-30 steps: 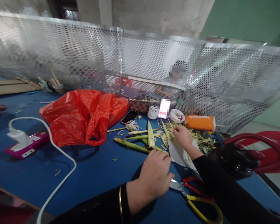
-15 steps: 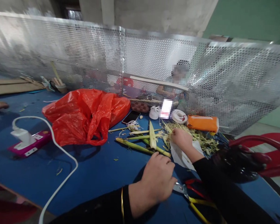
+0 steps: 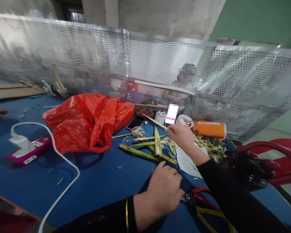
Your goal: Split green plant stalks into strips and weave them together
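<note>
My right hand (image 3: 181, 137) pinches a long pale green leaf strip (image 3: 156, 123) over the pile of plant scraps. My left hand (image 3: 161, 189) rests on the table with its fingers curled; whatever they hold is hidden. By its thumb is a metal blade, and red handles (image 3: 202, 190) and yellow handles (image 3: 210, 212) of cutting tools lie under my right forearm. In front of my left hand lie green stalks (image 3: 139, 152) and a broad pale husk piece (image 3: 157, 142). A white paper sheet (image 3: 188, 165) is beneath my right wrist, beside the shredded scraps (image 3: 210, 147).
A red plastic bag (image 3: 82, 123), a purple power strip (image 3: 30, 152) with a white cable, and a dark phone (image 3: 135, 122) sit leftward. A lit phone (image 3: 171, 114), a white roll (image 3: 185, 121), an orange pack (image 3: 210, 129) and a dark red-handled kettle (image 3: 247, 171) stand near the perforated screen (image 3: 155, 55).
My right hand has moved slightly left and up from the scrap pile, and the leaf strip now extends leftward from its fingers. My left hand has barely moved.
</note>
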{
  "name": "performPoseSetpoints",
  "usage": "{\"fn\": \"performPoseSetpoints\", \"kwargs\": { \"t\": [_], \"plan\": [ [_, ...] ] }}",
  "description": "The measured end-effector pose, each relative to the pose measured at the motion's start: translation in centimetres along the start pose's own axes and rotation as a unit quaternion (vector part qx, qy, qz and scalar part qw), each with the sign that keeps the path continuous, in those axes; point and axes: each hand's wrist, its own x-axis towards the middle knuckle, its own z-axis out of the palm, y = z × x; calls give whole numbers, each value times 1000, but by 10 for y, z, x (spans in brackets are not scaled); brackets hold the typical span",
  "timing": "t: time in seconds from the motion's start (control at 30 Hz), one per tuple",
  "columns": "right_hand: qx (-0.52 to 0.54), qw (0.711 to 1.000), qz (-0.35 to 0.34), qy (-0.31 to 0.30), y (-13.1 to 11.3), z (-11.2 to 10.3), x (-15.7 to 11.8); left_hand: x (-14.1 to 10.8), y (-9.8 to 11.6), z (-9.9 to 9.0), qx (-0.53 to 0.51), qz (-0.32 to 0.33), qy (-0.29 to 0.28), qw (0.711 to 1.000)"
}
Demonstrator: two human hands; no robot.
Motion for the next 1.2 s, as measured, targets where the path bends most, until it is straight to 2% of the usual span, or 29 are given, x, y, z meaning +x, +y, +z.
{"fn": "performPoseSetpoints", "kwargs": {
  "t": [0.1,0.17,0.3,0.47,0.6,0.7,0.8,0.9,1.0,1.07,1.1,1.2],
  "plan": [
    [9,1000,-13,-11,-15,13,19,1,-2,1,7,1,-5,1000],
    [15,1000,-2,-19,-21,18,23,0,-2,1,17,-1,-4,1000],
    [52,996,40,-64,-34,24,4,0,1,0,26,2,-3,1000],
    [137,977,84,-141,-49,29,-25,0,1,0,21,7,-1,1000],
    [229,951,138,-158,-40,24,-27,2,0,-4,2,5,24,1000],
    [330,911,172,-179,-18,10,-32,3,2,-10,-56,-32,52,997],
    [431,853,207,-211,6,-8,-48,6,5,-17,-162,-111,83,977],
    [499,804,237,-221,22,-23,-71,12,2,-20,-274,-203,129,931],
    [539,769,247,-240,29,-34,-93,18,-9,-19,-357,-276,190,872],
    [573,741,257,-239,30,-41,-107,22,-18,-18,-378,-303,193,853],
    [594,723,266,-232,31,-44,-114,23,-22,-18,-369,-309,193,855],
    [666,662,291,-185,32,-50,-134,26,-30,-18,-302,-292,184,889]
  ]
}}
